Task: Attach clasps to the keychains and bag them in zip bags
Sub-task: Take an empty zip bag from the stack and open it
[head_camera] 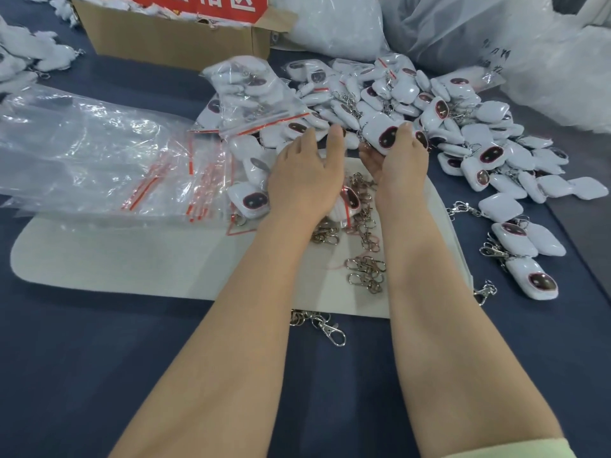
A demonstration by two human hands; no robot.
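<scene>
Dark navy cloth (99, 375) covered the whole worktop, smooth and flat, softly creased in the foreground. Across the middle lay a pale grey felt mat (115, 259) with rounded corners, sitting directly on the cloth. Up at the far edge stood an open cardboard box (172, 38), flaps raised, with a red label (198, 4) printed in white characters showing above its rim. To its right, big translucent plastic sacks (446, 24) slumped against each other, filling the far corner. A grey strip (588, 233) ran along the right edge. The light was soft and even, with faint shadows.
</scene>
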